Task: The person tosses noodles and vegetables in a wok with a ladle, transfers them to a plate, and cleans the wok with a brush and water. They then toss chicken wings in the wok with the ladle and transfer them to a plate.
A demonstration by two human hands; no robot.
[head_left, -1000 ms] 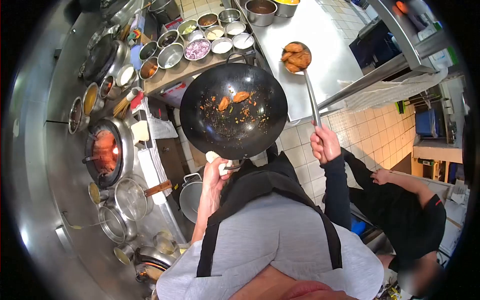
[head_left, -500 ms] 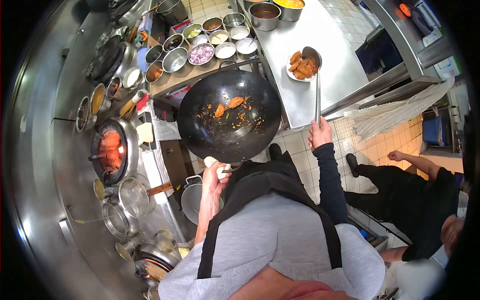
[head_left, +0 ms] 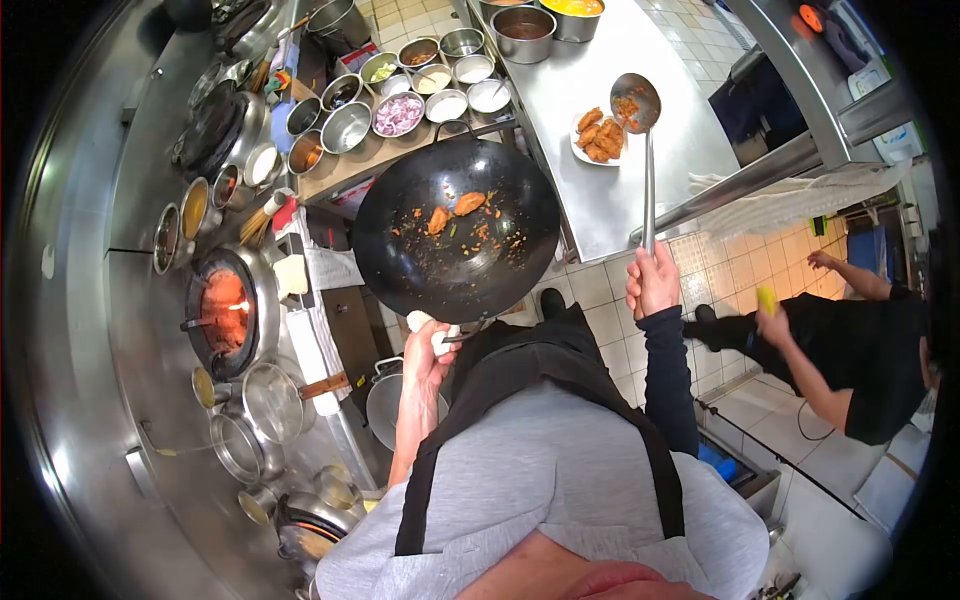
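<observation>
My left hand (head_left: 428, 358) is closed around the near handle of a black wok (head_left: 400, 270), with a white cloth (head_left: 440, 338) wrapped in the grip. Two browned pieces of food (head_left: 468, 203) and scattered crumbs lie in the wok. My right hand (head_left: 653, 278) grips the long handle of a metal ladle (head_left: 649, 190). Its bowl, with orange-red bits inside, is just up and right of a white plate (head_left: 582, 152) on the steel counter. Several fried pieces (head_left: 603, 138) are heaped on that plate.
Metal bowls of ingredients, one with chopped purple onion (head_left: 398, 114), stand beyond the wok. A lit burner (head_left: 225, 308) glows at left. Large pots (head_left: 524, 38) sit on the steel counter (head_left: 610, 220). At right, another person (head_left: 850, 350) in black holds something yellow.
The ladle has lifted off the fried pieces and shifted up and right, its bowl now facing me. The other person has moved, a yellow item now in one hand. The wok stays nearly still.
</observation>
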